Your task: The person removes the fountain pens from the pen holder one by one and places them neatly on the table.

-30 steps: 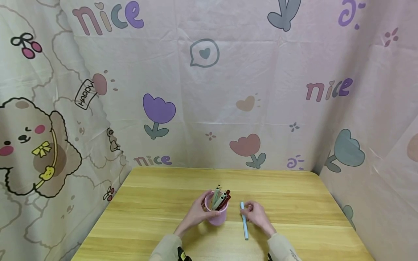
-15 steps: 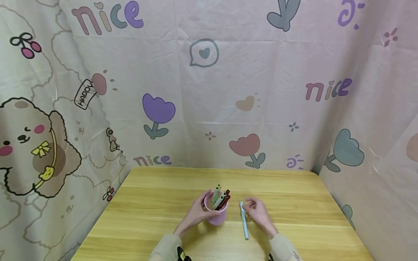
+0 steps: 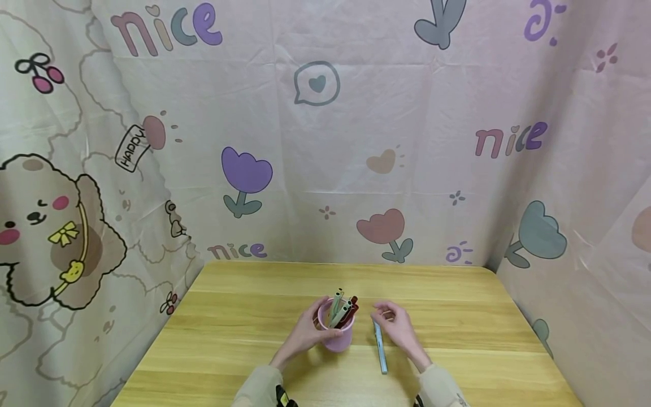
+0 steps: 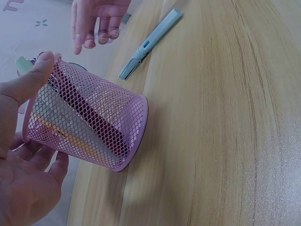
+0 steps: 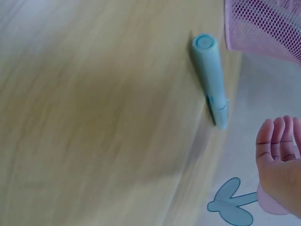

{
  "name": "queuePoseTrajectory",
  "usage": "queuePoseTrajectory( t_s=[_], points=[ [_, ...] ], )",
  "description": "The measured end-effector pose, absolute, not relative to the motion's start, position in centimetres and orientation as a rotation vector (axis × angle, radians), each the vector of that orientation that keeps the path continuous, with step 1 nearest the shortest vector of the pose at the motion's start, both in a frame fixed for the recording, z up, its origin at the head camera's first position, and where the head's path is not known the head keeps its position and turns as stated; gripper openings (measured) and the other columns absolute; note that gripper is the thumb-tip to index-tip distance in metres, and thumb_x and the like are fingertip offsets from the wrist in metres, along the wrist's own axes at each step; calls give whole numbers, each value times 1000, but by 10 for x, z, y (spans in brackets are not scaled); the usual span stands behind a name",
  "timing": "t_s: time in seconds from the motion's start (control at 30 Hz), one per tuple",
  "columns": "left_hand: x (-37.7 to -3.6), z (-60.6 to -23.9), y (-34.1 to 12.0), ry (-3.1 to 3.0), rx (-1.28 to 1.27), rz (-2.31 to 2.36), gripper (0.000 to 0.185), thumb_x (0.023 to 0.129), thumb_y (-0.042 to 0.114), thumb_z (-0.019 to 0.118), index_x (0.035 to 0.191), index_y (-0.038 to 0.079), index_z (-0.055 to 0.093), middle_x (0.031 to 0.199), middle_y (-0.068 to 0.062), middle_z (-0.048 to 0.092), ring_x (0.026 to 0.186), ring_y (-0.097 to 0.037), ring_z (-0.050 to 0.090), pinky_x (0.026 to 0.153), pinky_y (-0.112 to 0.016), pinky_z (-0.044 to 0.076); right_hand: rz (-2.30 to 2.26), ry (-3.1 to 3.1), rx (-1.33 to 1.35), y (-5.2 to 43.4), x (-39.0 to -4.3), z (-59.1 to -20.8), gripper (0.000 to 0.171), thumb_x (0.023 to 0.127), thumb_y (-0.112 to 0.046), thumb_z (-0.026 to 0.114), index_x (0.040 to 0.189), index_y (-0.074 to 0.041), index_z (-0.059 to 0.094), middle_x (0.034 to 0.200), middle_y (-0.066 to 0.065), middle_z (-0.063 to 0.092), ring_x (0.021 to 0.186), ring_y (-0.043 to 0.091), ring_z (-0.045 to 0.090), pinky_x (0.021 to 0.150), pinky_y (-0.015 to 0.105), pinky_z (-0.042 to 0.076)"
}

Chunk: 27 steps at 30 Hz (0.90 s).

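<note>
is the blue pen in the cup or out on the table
Out. The blue pen lies flat on the table, right of the pink mesh cup; the right hand hovers above it, not gripping.

Pen (image 3: 379,351) lies right of holder (image 3: 336,334) (on table (image 3: 244,316)).

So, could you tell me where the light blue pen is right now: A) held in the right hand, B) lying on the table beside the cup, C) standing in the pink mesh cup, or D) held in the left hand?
B: the pen lies flat on the table beside the cup, with the right hand lifted off it.
</note>
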<state>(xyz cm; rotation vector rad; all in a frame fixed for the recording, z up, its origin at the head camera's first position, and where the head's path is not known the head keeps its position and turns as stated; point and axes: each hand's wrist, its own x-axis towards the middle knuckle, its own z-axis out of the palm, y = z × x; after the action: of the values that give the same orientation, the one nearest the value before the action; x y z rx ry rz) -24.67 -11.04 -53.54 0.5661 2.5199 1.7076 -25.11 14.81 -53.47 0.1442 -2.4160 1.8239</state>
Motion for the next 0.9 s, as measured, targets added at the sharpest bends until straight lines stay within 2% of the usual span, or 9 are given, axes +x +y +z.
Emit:
queuePoseTrajectory(
  t_s=[0.37,0.63,0.9],
  points=[
    [-247,-536,-109,2500,562,1731,99,77,23,88,154,-5,31,153,-25,47,139,-45,47,117,-60,37,1852,-2365,309,135,-244,-516,25,88,-9,75,110,2,68,98,14,69,81,6,59,74,17,54],
    [-246,-534,-109,2481,552,1738,100,77,22,87,154,-6,30,153,-27,46,138,-46,47,116,-61,39,1817,-2337,548,126,-240,-506,29,90,-9,72,116,4,66,91,18,66,76,2,57,66,16,53],
    [-246,-534,-110,2472,546,1747,100,77,23,88,154,-6,30,153,-27,45,138,-45,48,115,-59,40,1746,-2380,707,118,-242,-502,30,92,-11,71,120,-1,68,81,15,63,67,-1,49,58,14,44]
  ],
)
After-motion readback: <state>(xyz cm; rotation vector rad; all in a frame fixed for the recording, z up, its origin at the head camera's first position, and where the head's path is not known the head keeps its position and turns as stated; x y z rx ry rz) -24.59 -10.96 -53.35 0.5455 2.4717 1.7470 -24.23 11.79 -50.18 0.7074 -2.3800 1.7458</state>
